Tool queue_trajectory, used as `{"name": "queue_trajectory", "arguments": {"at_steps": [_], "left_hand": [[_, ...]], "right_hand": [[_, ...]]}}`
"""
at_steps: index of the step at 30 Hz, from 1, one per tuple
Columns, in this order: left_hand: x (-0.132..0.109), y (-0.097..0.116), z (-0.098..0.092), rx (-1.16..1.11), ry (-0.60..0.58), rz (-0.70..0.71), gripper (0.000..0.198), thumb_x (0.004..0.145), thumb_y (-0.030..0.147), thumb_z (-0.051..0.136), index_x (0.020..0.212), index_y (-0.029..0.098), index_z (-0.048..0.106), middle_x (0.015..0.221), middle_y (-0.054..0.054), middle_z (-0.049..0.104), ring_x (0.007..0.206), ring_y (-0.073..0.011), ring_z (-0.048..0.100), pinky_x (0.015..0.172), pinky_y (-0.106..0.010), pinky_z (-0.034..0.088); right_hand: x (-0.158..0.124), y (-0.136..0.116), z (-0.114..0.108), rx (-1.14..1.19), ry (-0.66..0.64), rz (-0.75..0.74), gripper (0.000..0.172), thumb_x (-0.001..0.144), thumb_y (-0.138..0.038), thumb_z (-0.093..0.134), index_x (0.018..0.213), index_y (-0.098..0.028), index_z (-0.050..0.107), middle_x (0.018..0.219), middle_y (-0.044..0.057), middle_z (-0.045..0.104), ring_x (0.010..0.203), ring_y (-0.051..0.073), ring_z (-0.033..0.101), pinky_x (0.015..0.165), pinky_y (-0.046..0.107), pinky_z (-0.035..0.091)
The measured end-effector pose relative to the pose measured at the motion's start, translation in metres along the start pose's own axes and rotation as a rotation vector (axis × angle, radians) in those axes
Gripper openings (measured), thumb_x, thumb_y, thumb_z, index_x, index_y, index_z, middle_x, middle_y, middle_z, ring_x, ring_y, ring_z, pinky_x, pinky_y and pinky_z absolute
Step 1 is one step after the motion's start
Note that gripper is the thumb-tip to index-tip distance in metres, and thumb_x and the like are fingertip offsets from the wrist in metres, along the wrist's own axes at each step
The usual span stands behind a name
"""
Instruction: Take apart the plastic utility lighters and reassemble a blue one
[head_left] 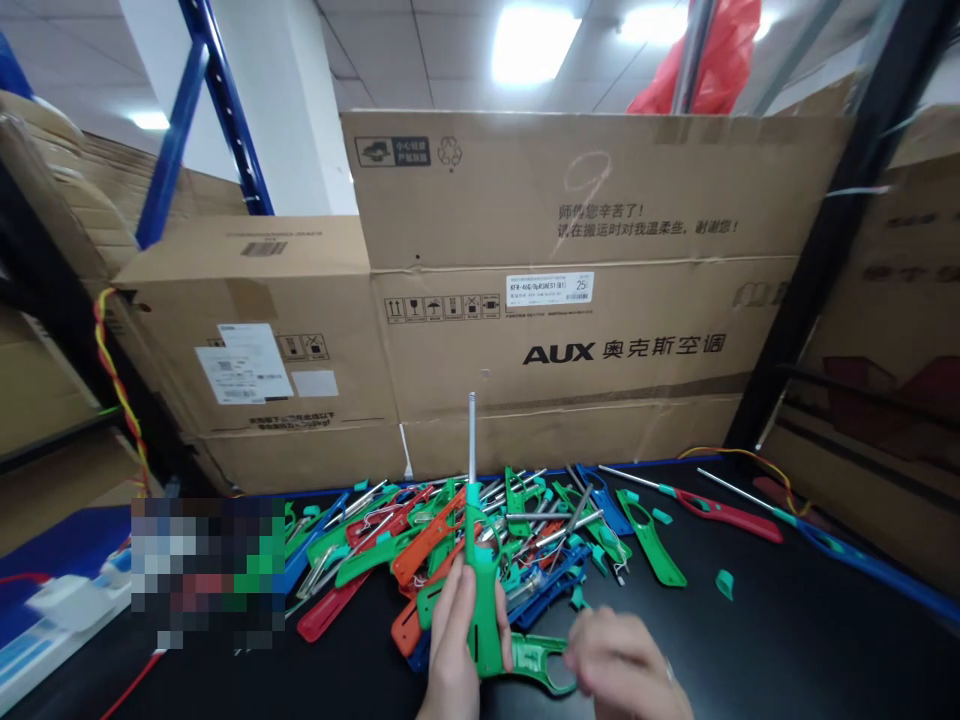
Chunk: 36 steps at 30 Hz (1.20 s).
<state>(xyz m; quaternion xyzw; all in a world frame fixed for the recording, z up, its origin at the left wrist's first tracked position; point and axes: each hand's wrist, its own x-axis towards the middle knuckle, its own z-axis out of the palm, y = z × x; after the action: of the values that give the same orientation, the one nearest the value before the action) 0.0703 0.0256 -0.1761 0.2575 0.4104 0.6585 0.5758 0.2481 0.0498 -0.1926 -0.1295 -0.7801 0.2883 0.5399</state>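
Observation:
My left hand is wrapped round the handle of a green long-reach lighter. Its thin metal tube points up and away from me. At the lower right my right hand is curled with its fingers drawn together, blurred by motion. Whatever its fingers may hold cannot be made out. Close by its fingertips is a green lighter shell half with a trigger loop, partly behind the left hand. Beyond both hands spreads a heap of lighter parts, including an orange shell half, metal tubes and small turquoise caps.
A red lighter and a long blue lighter lie on the black table at right. A large cardboard box panel stands behind. At left are a white power strip and a pixelated patch.

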Motion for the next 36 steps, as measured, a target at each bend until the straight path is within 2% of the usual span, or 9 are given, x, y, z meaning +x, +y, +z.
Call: {"name": "queue_trajectory", "arguments": {"at_steps": [3,6,9,12,16,20,25,30,36], "left_hand": [[-0.003,0.006,0.001,0.073,-0.139,-0.026,0.054,0.082,0.067,0.07,0.095,0.015,0.063,0.063,0.0,0.061,0.042,-0.0096,0.052,0.044,-0.021,0.041],[-0.003,0.003,-0.004,0.158,-0.275,-0.12,0.069,0.082,0.069,0.068,0.123,0.014,0.061,0.059,0.0,0.062,0.04,-0.0112,0.052,0.043,-0.02,0.038],[0.0,-0.001,-0.009,0.246,-0.365,-0.201,0.08,0.082,0.07,0.067,0.135,0.011,0.055,0.058,-0.003,0.063,0.041,-0.0121,0.053,0.045,-0.02,0.038],[0.003,0.003,-0.012,0.339,-0.357,-0.17,0.081,0.08,0.073,0.067,0.133,0.013,0.059,0.071,-0.006,0.067,0.047,-0.0129,0.057,0.047,-0.022,0.043],[0.005,0.018,-0.013,0.552,-0.243,0.313,0.054,0.083,0.064,0.071,0.115,0.02,0.072,0.105,-0.012,0.069,0.082,-0.019,0.068,0.068,-0.025,0.056],[0.012,0.023,-0.016,0.71,-0.224,0.75,0.023,0.09,0.042,0.07,0.1,0.023,0.077,0.101,-0.01,0.068,0.073,-0.0143,0.063,0.072,-0.026,0.056],[0.023,0.014,-0.022,0.829,-0.216,0.935,0.012,0.093,0.029,0.067,0.092,0.025,0.078,0.095,-0.008,0.067,0.078,-0.015,0.066,0.07,-0.024,0.055],[0.027,0.01,-0.029,1.026,-0.122,1.095,0.012,0.091,0.029,0.069,0.096,0.029,0.08,0.096,-0.007,0.071,0.084,-0.0174,0.071,0.077,-0.026,0.054],[0.028,0.02,-0.03,1.181,-0.209,1.256,0.016,0.087,0.017,0.07,0.095,0.029,0.077,0.095,-0.005,0.074,0.072,-0.0135,0.069,0.068,-0.023,0.052]], "right_hand": [[0.018,-0.003,-0.004,-0.042,0.147,0.281,0.047,0.103,-0.039,0.055,0.147,-0.021,0.053,0.085,0.007,0.065,0.065,0.016,0.06,0.06,0.026,0.053],[0.04,-0.004,-0.002,0.06,0.143,0.61,0.061,0.094,-0.054,0.066,0.141,-0.016,0.057,0.082,0.004,0.062,0.068,0.014,0.057,0.062,0.023,0.052],[0.049,-0.003,-0.001,0.217,0.046,0.709,0.059,0.09,-0.066,0.065,0.119,-0.015,0.07,0.099,0.009,0.067,0.093,0.02,0.063,0.085,0.03,0.056],[0.046,0.001,-0.001,0.267,0.051,0.707,0.056,0.091,-0.067,0.063,0.106,-0.014,0.071,0.097,0.009,0.067,0.092,0.02,0.062,0.086,0.03,0.055],[0.043,0.013,-0.005,0.286,0.259,0.757,0.061,0.085,-0.073,0.066,0.099,-0.014,0.067,0.07,0.0,0.055,0.06,0.011,0.049,0.054,0.02,0.044],[0.045,0.025,-0.011,0.264,0.52,0.768,0.069,0.079,-0.076,0.069,0.107,-0.014,0.064,0.063,-0.004,0.047,0.051,0.008,0.041,0.045,0.018,0.033],[0.045,0.024,-0.017,0.147,0.572,0.718,0.071,0.078,-0.078,0.069,0.105,-0.012,0.064,0.063,-0.002,0.051,0.051,0.01,0.045,0.046,0.019,0.038],[0.035,0.025,-0.018,0.148,0.495,0.675,0.063,0.085,-0.07,0.068,0.111,-0.013,0.064,0.064,-0.001,0.052,0.053,0.011,0.048,0.047,0.02,0.041],[0.03,0.027,-0.015,0.097,0.481,0.595,0.05,0.09,-0.06,0.068,0.108,-0.013,0.067,0.068,0.0,0.053,0.056,0.011,0.049,0.049,0.02,0.044]]}}
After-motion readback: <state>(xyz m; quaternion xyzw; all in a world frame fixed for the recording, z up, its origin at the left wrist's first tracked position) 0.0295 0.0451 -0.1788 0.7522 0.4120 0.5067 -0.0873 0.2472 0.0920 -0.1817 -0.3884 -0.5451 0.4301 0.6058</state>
